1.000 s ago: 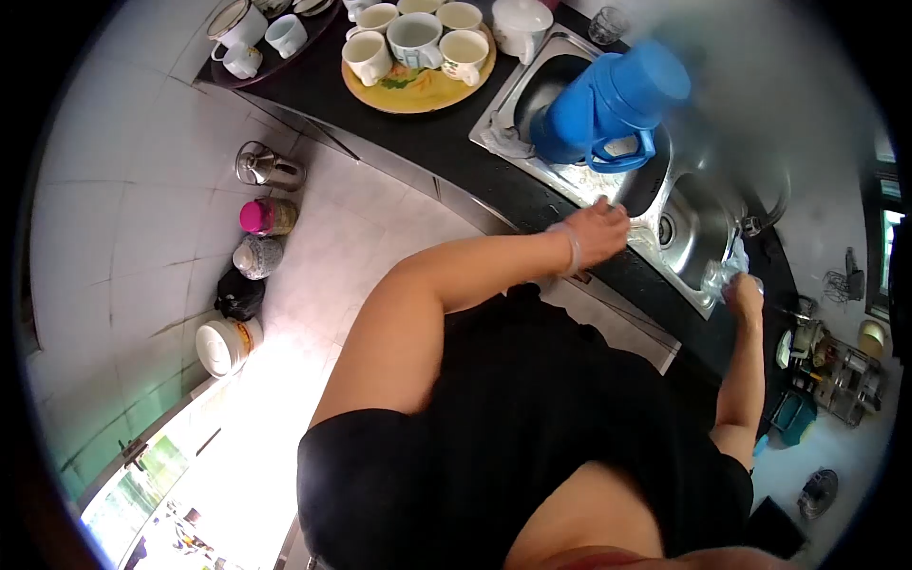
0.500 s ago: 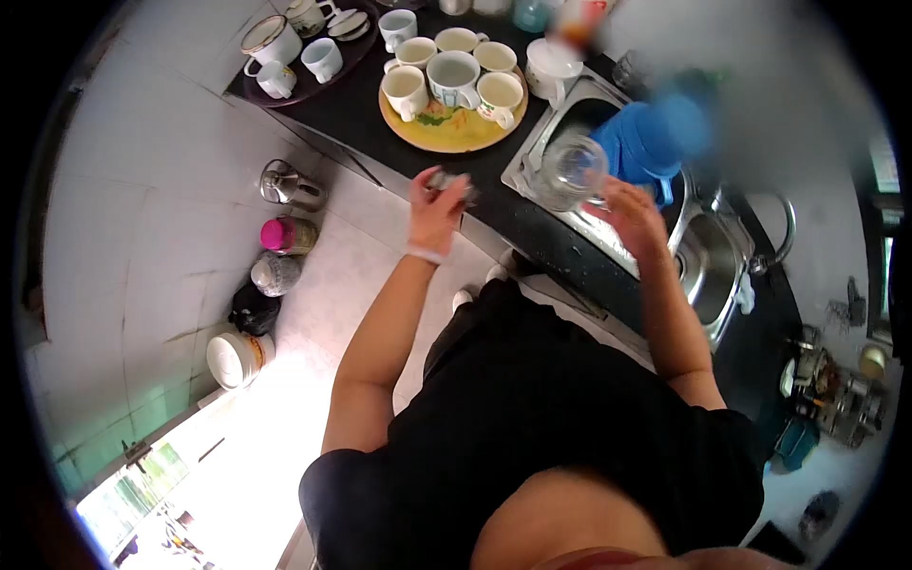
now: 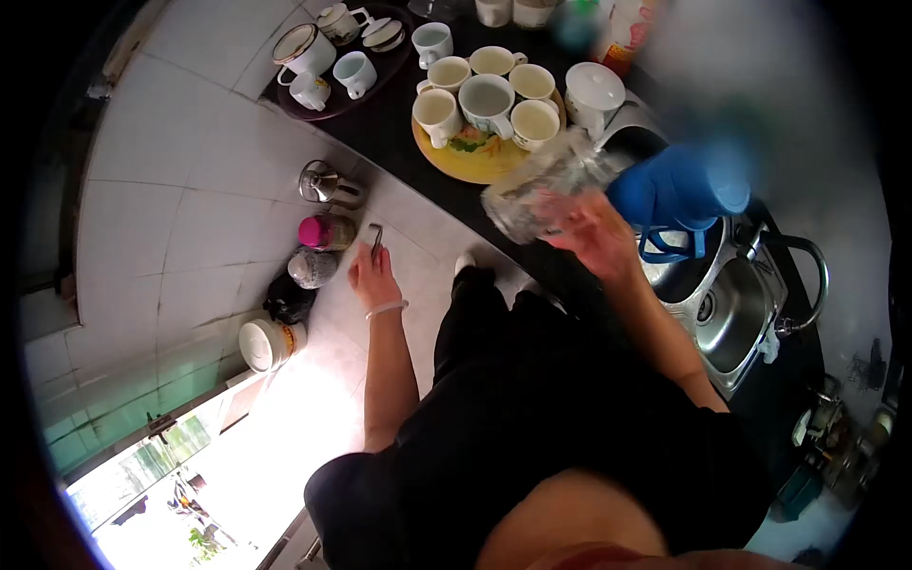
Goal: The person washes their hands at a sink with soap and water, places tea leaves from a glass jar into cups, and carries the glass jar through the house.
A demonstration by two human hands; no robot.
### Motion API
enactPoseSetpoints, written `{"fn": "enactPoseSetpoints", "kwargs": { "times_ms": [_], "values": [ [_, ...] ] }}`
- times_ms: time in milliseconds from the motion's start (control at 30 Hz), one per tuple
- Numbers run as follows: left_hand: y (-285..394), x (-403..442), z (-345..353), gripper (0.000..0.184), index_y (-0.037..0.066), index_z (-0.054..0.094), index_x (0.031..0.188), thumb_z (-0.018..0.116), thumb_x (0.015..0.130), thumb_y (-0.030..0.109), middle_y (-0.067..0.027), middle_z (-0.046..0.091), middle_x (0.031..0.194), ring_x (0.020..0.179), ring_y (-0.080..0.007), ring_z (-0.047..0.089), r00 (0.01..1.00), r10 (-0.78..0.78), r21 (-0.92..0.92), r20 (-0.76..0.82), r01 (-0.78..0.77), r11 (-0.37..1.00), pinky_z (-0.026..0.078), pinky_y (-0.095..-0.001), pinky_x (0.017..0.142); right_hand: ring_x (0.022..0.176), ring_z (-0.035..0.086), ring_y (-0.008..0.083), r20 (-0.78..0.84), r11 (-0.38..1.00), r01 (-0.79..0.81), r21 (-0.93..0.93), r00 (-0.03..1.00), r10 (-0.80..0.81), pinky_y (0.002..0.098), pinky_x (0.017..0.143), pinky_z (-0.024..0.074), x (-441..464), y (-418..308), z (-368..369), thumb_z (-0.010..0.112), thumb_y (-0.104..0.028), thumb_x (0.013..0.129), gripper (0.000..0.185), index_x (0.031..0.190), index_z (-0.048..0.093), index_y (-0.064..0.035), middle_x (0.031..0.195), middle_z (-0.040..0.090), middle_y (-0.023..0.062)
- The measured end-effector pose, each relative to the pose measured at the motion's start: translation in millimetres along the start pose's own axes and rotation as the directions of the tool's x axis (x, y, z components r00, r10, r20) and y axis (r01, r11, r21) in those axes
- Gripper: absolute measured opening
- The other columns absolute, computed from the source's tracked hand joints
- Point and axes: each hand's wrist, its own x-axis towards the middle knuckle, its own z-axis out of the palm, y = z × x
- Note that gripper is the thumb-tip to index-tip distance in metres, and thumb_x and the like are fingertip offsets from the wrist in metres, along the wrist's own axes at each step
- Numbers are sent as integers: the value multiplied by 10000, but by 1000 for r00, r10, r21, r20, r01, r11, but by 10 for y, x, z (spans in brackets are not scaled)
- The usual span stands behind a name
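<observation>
My right hand [image 3: 600,242] grips a clear glass jar [image 3: 532,195], which is tilted and smeared by motion. The jar is over the counter's front edge, in front of a yellow round tray [image 3: 456,167] bearing several white cups [image 3: 486,98]. Out over the floor, my left hand [image 3: 373,277] has its fingers closed on a thin, grey, lid-like piece [image 3: 377,239], seen nearly edge-on. To the right of the jar, a blue plastic pitcher [image 3: 679,190] stands at the sink.
A steel sink [image 3: 727,328] with a curved faucet [image 3: 819,275] is set in the black counter [image 3: 380,128]. A dark tray [image 3: 366,85] holds more cups and a pot. Along the wall stand a steel kettle [image 3: 328,185], a pink-lidded jar [image 3: 326,232] and a white bucket [image 3: 269,344].
My left hand has moved left and down, away from the counter, with the grey piece. My right hand has brought the glass jar left from the sink, tilting it. The camera view has shifted.
</observation>
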Motion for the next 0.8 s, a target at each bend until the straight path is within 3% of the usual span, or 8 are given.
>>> {"fn": "enactPoseSetpoints", "kwargs": {
  "times_ms": [100,200,300,467,500,567,667,800],
  "values": [
    [-170,553,126,420,6,485,1009,720,764,253,-105,532,926,850,-196,520,918,394,558,29,-342,756,434,-281,796,1051,532,363,-78,985,58,161,996,-46,443,733,546,-275,7,-64,392,-300,938,347,1064,532,-8,1228,479,221],
    [-152,1024,508,543,14,440,949,812,646,268,-117,469,992,867,-259,479,763,588,612,269,-607,507,417,-361,789,1019,553,371,-76,912,160,379,987,-141,403,630,567,-711,108,-356,373,-301,938,400,1170,479,8,1258,446,238],
    [-140,1416,804,613,12,435,985,834,598,271,-140,458,1009,921,-302,463,567,682,662,462,-732,160,399,-397,827,1027,555,362,-180,793,346,501,938,-296,363,581,564,-960,265,-141,372,-260,930,432,1255,421,21,1307,408,232],
    [-182,1915,1020,718,-3,455,1089,833,574,325,-155,502,1050,1010,-347,463,559,643,605,524,-776,181,365,-441,886,1087,536,322,-367,443,588,677,791,-490,263,594,541,-1163,428,-231,378,-161,911,410,1272,406,32,1344,376,234],
    [-189,1998,1033,731,-4,462,1101,831,572,340,-157,511,1061,1017,-352,465,573,621,634,534,-758,154,364,-446,890,1064,567,292,-401,401,636,660,749,-528,229,556,530,-1058,421,-66,398,-48,872,389,1243,424,66,1242,492,226],
    [-209,2123,1055,764,0,486,1130,820,569,396,-166,536,1088,1030,-364,470,573,599,690,559,-722,46,362,-453,902,1016,594,281,-427,274,667,693,686,-589,243,563,539,-1040,428,-144,404,-50,868,375,1219,440,79,1184,536,222],
    [-194,2191,1090,770,40,481,1163,807,578,420,-167,533,1119,1059,-366,453,690,495,768,528,-637,68,346,-467,918,916,638,261,-554,56,739,671,550,-625,269,573,554,-975,349,-10,410,-65,873,336,1160,482,93,1085,594,220],
    [-227,2219,1082,776,82,456,1213,787,601,425,-143,511,1176,1160,-344,368,748,410,797,522,-598,78,279,-473,971,817,659,238,-531,68,738,672,543,-651,277,562,553,-760,366,304,431,-113,888,314,1117,508,87,1025,620,197]
  ]
}}
